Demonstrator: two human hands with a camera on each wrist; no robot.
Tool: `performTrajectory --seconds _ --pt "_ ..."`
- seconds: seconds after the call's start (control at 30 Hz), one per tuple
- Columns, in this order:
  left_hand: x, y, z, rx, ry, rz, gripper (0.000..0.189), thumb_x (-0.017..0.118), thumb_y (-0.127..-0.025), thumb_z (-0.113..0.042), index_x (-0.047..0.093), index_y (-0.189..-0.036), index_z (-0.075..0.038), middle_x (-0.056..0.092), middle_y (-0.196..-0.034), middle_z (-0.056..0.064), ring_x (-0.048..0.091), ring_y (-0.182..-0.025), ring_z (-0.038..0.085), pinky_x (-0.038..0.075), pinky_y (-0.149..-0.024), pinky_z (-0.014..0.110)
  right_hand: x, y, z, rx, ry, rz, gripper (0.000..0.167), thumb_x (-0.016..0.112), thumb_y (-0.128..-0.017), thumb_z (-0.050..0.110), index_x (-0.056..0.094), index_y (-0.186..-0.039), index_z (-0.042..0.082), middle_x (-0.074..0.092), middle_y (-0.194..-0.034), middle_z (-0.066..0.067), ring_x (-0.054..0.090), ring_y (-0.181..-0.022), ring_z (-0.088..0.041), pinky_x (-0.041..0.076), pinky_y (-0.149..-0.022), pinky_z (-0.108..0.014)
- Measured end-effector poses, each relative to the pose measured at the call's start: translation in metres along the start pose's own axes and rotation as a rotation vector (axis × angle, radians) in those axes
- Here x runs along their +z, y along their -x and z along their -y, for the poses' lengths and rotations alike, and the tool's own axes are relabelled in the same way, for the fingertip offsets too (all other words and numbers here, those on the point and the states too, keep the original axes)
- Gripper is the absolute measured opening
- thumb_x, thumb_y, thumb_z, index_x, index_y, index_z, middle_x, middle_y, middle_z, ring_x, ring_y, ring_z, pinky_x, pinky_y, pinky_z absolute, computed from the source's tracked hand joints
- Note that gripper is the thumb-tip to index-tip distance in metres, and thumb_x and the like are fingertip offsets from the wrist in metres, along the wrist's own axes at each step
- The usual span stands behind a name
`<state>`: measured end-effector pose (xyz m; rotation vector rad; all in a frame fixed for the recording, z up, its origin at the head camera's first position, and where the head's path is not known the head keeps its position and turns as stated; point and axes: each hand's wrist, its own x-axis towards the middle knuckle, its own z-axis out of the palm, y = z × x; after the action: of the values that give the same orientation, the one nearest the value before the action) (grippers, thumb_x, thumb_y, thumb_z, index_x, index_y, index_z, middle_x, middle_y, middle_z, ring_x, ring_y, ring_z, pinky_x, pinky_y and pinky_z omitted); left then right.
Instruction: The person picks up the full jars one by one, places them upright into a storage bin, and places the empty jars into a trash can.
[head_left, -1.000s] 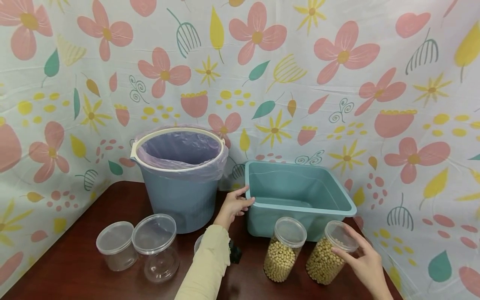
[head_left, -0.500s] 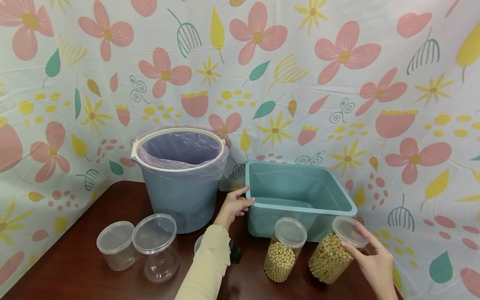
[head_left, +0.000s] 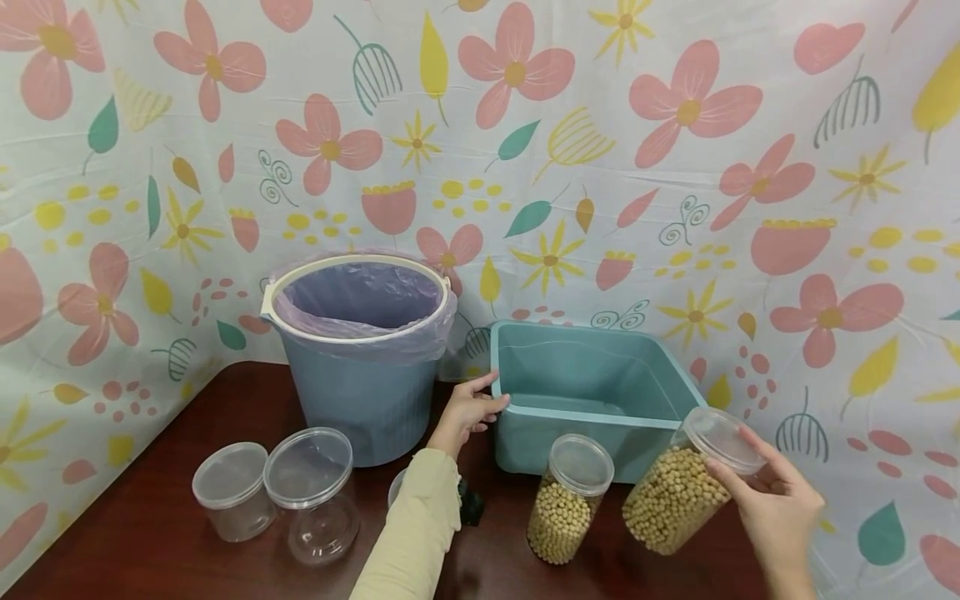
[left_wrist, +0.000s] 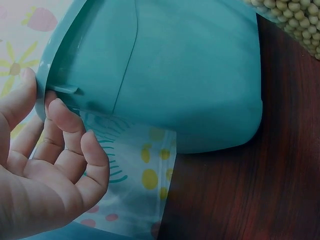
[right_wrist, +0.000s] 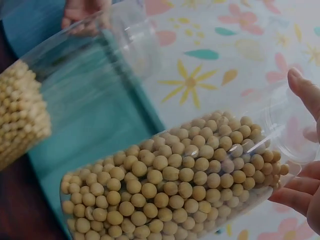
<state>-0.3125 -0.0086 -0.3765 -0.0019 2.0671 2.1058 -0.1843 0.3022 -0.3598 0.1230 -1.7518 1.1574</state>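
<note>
With thumb and fingers, my left hand [head_left: 467, 414] pinches the rim of the teal basin [head_left: 517, 442] at its front left corner. In the left wrist view, the fingers [left_wrist: 65, 122] curl under that rim. A clear jar of soybeans [head_left: 675, 500], tilted with its lid to the right, hangs from my right hand [head_left: 780, 504], which grips it around the lid [head_left: 725, 442]. The beans slope inside it in the right wrist view. Just left of it, a second soybean jar [head_left: 558, 518] stands upright and lidded before the basin.
A blue bin [head_left: 360, 408] with a purple liner stands behind at left. Two clear lidded jars, a short one [head_left: 238, 510] and a taller one [head_left: 324, 521], are in front of it. Behind the left sleeve [head_left: 416, 517], another round clear piece is mostly hidden. Floral cloth [head_left: 570, 208] hangs behind.
My right hand has raised the soybean jar slightly off the table, moving right and tilting it further. My left hand has stayed on the basin rim.
</note>
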Motion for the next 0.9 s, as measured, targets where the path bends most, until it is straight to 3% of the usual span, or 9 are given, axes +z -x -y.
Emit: performTrajectory --seconds 0.2,0.37,0.47,0.77,0.9 --pt "0.001 0.000 -0.002 -0.005 -0.014 -0.014 0.051 0.066 -0.082 -0.013 0.050 -0.130 -0.022 0.057 -0.076 0.003 0.050 -0.054 0.013 0.039 -0.046 0.022 0.000 -0.016 0.017 -0.036 0.020 0.012 0.052 0.070 -0.055 -0.025 0.061 -0.105 -0.012 0.057 -0.052 0.015 0.051 -0.040 0.003 0.040 -0.045 -0.009" --pt "0.001 -0.001 -0.002 -0.010 -0.012 -0.011 0.051 0.065 -0.082 -0.012 0.050 -0.130 -0.021 0.056 -0.075 0.003 0.050 -0.053 0.013 0.039 -0.045 0.022 0.001 -0.026 0.024 -0.092 -0.102 -0.009 0.048 0.069 -0.056 -0.026 0.060 -0.102 -0.017 0.051 -0.042 0.005 0.039 -0.034 -0.001 0.034 -0.041 -0.010" --pt "0.002 0.000 -0.001 -0.014 -0.010 -0.006 0.050 0.065 -0.082 -0.012 0.050 -0.130 -0.021 0.056 -0.076 0.003 0.050 -0.053 0.013 0.038 -0.045 0.022 0.000 -0.032 0.030 -0.095 -0.132 -0.035 0.046 0.068 -0.057 -0.025 0.060 -0.101 -0.018 0.049 -0.040 0.004 0.035 -0.034 -0.001 0.030 -0.040 -0.011" --pt "0.001 -0.001 -0.001 -0.011 -0.024 -0.006 0.052 0.065 -0.083 -0.014 0.048 -0.131 -0.021 0.056 -0.078 0.003 0.050 -0.054 0.013 0.039 -0.047 0.023 0.002 -0.055 0.046 0.000 0.031 -0.058 0.043 0.073 -0.062 -0.014 0.064 -0.103 -0.008 0.047 -0.041 0.007 0.038 -0.035 0.001 0.030 -0.040 -0.011" --pt "0.002 -0.001 0.000 -0.011 -0.046 -0.006 0.052 0.065 -0.083 -0.015 0.047 -0.132 -0.022 0.057 -0.080 0.003 0.051 -0.056 0.013 0.040 -0.049 0.024 0.004 -0.064 0.046 -0.037 -0.075 -0.064 0.039 0.070 -0.063 -0.018 0.062 -0.101 -0.014 0.050 -0.041 0.006 0.039 -0.033 0.000 0.029 -0.038 -0.013"
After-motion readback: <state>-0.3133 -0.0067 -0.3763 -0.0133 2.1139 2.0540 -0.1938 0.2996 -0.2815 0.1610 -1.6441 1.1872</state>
